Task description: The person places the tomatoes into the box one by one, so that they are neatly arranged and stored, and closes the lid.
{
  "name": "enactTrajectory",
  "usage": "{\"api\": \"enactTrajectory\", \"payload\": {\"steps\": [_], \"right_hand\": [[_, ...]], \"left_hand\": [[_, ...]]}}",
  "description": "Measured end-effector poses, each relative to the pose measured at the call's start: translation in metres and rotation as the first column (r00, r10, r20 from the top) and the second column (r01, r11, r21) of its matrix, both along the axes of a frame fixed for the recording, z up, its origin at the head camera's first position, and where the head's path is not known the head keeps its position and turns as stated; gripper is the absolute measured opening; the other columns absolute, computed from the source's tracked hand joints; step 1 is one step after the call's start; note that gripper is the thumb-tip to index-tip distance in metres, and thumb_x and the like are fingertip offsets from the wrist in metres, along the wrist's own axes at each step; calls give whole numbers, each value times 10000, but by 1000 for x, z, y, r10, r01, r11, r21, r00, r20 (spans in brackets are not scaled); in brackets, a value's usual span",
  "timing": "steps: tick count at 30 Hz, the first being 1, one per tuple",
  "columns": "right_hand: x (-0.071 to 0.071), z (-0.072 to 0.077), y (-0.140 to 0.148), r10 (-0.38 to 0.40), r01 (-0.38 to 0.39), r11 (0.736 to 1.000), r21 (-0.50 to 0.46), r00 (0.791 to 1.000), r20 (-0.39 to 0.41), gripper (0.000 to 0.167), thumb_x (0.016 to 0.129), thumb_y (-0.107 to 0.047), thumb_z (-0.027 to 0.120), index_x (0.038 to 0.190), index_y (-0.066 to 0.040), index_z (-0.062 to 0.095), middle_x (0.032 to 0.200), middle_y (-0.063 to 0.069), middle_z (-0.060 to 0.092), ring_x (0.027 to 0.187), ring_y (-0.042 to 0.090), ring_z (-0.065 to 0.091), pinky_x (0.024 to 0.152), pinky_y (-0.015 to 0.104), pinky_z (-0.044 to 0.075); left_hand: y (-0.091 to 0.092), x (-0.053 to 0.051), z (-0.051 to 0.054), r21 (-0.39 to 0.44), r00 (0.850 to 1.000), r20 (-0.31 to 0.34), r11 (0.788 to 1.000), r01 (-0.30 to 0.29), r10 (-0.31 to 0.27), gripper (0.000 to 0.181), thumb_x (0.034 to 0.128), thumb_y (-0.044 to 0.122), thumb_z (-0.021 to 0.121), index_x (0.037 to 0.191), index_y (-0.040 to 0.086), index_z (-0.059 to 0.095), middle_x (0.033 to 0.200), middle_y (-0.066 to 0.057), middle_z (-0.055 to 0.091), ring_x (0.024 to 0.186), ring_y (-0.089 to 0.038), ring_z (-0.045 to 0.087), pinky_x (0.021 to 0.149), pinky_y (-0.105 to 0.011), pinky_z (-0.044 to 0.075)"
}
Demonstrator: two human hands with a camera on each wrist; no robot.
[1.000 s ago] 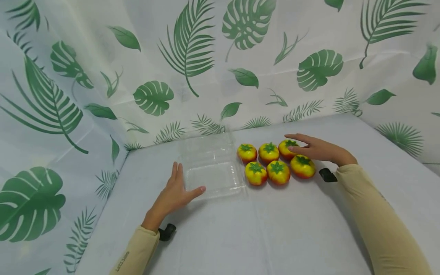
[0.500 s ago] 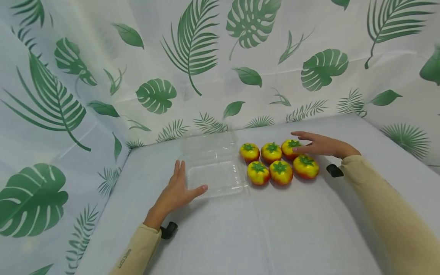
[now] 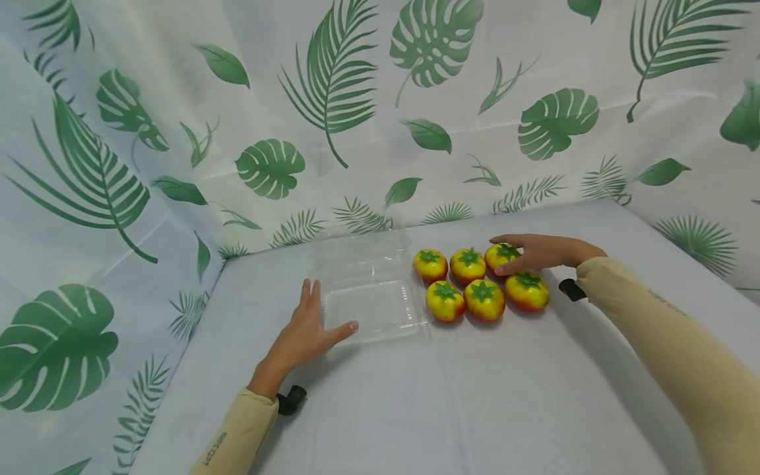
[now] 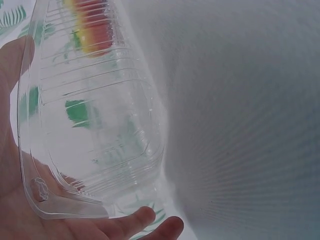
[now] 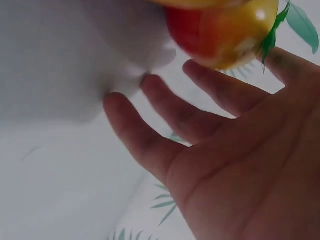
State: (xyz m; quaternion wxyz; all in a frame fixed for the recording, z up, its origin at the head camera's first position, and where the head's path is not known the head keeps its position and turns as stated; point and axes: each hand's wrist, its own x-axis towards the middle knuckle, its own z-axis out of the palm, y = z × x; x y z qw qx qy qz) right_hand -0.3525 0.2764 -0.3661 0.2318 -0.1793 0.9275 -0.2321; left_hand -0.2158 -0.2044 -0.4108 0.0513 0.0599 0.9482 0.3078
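Observation:
My left hand point(image 3: 303, 333) lies spread at the left front corner of a clear plastic clamshell box point(image 3: 368, 310), whose lid is folded back. In the left wrist view, the fingers reach around the outside of the box wall point(image 4: 100, 150). My right hand point(image 3: 549, 252) is at the back right persimmon point(image 3: 496, 254), a glossy yellow-red fruit with a green leafy top. Thumb and fingers stand on either side of it. In the right wrist view the fingers are long and loosely bent beside the persimmon point(image 5: 215, 37); firm contact cannot be made out.
Several more persimmons point(image 3: 483, 303) sit in two rows just right of the box. A white cloth point(image 3: 380, 409) covers the table. Leaf-printed curtains point(image 3: 356, 132) stand behind and to the left.
My right hand first drew slightly back to the right, then came left and down around the back right persimmon. The left hand stays at the box.

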Motion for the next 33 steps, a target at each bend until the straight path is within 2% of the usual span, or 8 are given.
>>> {"api": "enactTrajectory", "payload": {"steps": [4, 11, 23, 29, 31, 33], "right_hand": [[2, -2, -5, 1, 0, 1000, 14, 1000, -30, 947, 989, -584, 707, 1665, -40, 329, 1629, 343, 352, 1441, 557, 361, 1157, 780, 265], [1, -7, -5, -6, 7, 1000, 14, 995, -102, 885, 983, -554, 730, 1620, -21, 424, 1572, 341, 442, 1396, 544, 428, 1143, 778, 294], [-4, -9, 13, -61, 60, 998, -11, 988, -141, 880, 981, -572, 726, 1607, -27, 433, 1561, 345, 443, 1383, 556, 415, 1125, 799, 292], [-3, -5, 24, -119, 108, 990, -85, 983, -139, 828, 1012, -482, 721, 1590, 19, 404, 1482, 343, 502, 1157, 436, 600, 999, 638, 529], [-2, -3, 24, -131, 115, 987, -112, 981, -142, 806, 1025, -436, 716, 1584, 45, 389, 1465, 353, 513, 1115, 408, 633, 963, 594, 564], [-1, -1, 24, -143, 124, 982, -140, 980, -136, 813, 1030, -413, 717, 1588, 61, 366, 1475, 362, 500, 1143, 411, 637, 975, 589, 569]], "left_hand": [[0, 0, -2, 0, 1000, -4, 1000, 1, -1, 1269, 911, 684, 725, 1709, 27, -12, 1778, -172, -118, 1612, -451, 93, 1211, -699, 261], [-1, 1, -4, 3, 1000, -4, 1000, 0, 0, 1260, 914, 691, 719, 1715, 42, -5, 1780, -176, -104, 1610, -451, 108, 1209, -699, 266], [-1, -1, -3, 26, 1000, -16, 1000, 5, -5, 1265, 905, 694, 727, 1723, 74, -14, 1783, -160, -98, 1612, -447, 104, 1206, -711, 258], [0, -2, -3, 25, 1000, -19, 1000, 6, -6, 1259, 903, 686, 734, 1724, 67, 7, 1784, -159, -92, 1609, -452, 118, 1202, -715, 263], [-1, -2, -3, 25, 1000, -22, 1000, 6, -6, 1258, 904, 680, 738, 1722, 60, 10, 1783, -170, -87, 1608, -454, 120, 1204, -711, 264], [-2, -1, -3, 25, 1000, -25, 1000, 3, -2, 1261, 904, 674, 742, 1722, 59, 5, 1782, -179, -80, 1608, -453, 123, 1206, -704, 266]]}}
